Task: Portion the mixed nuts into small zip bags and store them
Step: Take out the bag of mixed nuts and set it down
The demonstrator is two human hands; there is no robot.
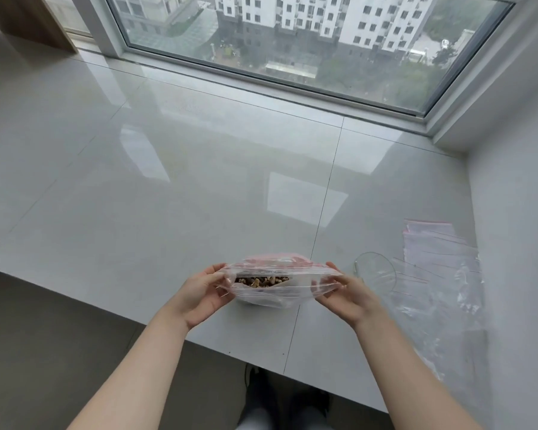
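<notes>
Right hand (343, 293) beside glass bowl (375, 271)

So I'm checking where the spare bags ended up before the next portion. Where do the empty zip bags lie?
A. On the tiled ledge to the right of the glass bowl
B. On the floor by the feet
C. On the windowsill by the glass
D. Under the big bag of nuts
A: the empty zip bags lie on the tiled ledge, just right of the glass bowl.

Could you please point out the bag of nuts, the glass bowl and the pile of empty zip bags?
bag of nuts (272, 291), head view, clear front wall.
glass bowl (375, 270), head view, inner wall.
empty zip bags (438, 252), head view, top bag's middle.
</notes>
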